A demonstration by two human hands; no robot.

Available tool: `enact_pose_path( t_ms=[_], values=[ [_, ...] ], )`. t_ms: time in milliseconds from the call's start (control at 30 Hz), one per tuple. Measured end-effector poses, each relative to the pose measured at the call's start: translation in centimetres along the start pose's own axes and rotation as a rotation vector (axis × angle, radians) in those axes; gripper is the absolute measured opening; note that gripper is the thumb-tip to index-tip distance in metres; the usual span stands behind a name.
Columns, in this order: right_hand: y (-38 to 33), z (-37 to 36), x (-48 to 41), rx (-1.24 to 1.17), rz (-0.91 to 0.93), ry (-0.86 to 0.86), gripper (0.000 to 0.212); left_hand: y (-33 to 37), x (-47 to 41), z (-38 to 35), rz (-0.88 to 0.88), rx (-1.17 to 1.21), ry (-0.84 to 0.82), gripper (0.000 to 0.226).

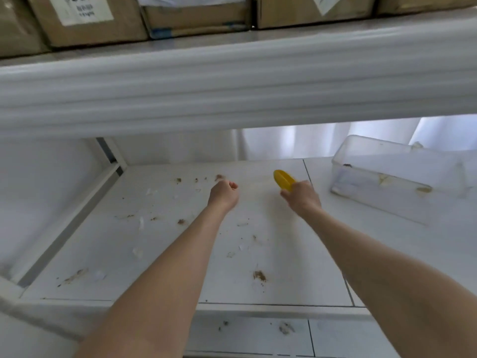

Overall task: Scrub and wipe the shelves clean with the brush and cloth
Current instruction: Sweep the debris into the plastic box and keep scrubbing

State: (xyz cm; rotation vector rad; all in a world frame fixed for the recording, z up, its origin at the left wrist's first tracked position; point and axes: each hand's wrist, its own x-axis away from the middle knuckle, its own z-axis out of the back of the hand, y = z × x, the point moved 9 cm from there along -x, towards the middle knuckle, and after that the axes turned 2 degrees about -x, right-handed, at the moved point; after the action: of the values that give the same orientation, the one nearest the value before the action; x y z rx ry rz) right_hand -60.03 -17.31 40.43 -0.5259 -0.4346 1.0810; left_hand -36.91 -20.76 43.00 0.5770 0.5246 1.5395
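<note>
Right hand (pixel 300 200) grips the brush (pixel 284 179), left hand (pixel 224 193) fisted, empty; firm strokes should sweep shelf (pixel 296 262) crumbs (pixel 259 275) forward.

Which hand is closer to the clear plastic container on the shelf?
Right. The right hand, gripping the yellow brush, is just left of the container; the left hand is farther left.

**White shelf, brown mess**

The shelf (pixel 284 241) is plain white all over, peppered with brown crumbly specks (pixel 259 275) and a few pale scraps (pixel 141 223). The brush (pixel 283 179) is bright yellow. The container (pixel 387 177) is clear, frosty plastic with tan smudges. Up top, the cardboard boxes (pixel 90 32) are brown with white labels (pixel 82 9) and some blue tape (pixel 161 32).
</note>
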Motion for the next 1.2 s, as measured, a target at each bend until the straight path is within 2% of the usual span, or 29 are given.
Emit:
enact_pose_path(
  t_ms=[100, 167, 333, 467, 533, 600, 733, 900, 1067, 1200],
  values=[
    [5.2, 1.0, 0.4, -0.016, -0.190, 0.007, 0.062, -1.1, 1.2, -0.4, 0.020, -0.003, -0.015, 0.026],
    [5.4, -0.4, 1.9, -0.082, -0.238, -0.033, 0.066, -1.5, 1.8, -0.8, 0.032, -0.014, -0.026, 0.028],
    [0.0, -7.2, 8.1, -0.145, -0.143, -0.247, 0.060, -1.1, 3.4, -2.0, 0.068, -0.036, -0.040, 0.030],
    [-3.8, -7.9, 10.5, 0.073, 0.138, -0.363, 0.052, -0.6, 5.4, -1.6, 0.071, -0.046, 0.000, 0.031],
    [-3.2, -5.3, 9.7, 0.040, 0.142, -0.306, 0.052, -1.1, 6.3, -1.0, 0.082, -0.025, 0.014, 0.030],
    [-1.0, -2.1, 8.6, 0.004, 0.091, -0.173, 0.052, -1.9, 7.4, -0.5, 0.091, -0.019, 0.018, 0.029],
    [4.6, 2.0, 7.5, 0.088, -0.060, -0.040, 0.048, -2.9, 9.1, -0.5, 0.091, -0.005, 0.002, 0.031],
    [5.7, 1.3, 7.8, 0.311, -0.125, -0.109, 0.046, -3.0, 9.5, -0.3, 0.082, 0.011, -0.027, 0.031],
    [3.6, -1.4, 9.4, 0.234, -0.181, -0.091, 0.049, -5.3, 10.5, 0.0, 0.105, 0.021, -0.079, 0.031],
    [-1.1, -6.2, 13.2, 0.183, -0.064, -0.124, 0.049, -7.6, 10.9, 0.3, 0.147, 0.032, -0.101, 0.032]
  ],
)
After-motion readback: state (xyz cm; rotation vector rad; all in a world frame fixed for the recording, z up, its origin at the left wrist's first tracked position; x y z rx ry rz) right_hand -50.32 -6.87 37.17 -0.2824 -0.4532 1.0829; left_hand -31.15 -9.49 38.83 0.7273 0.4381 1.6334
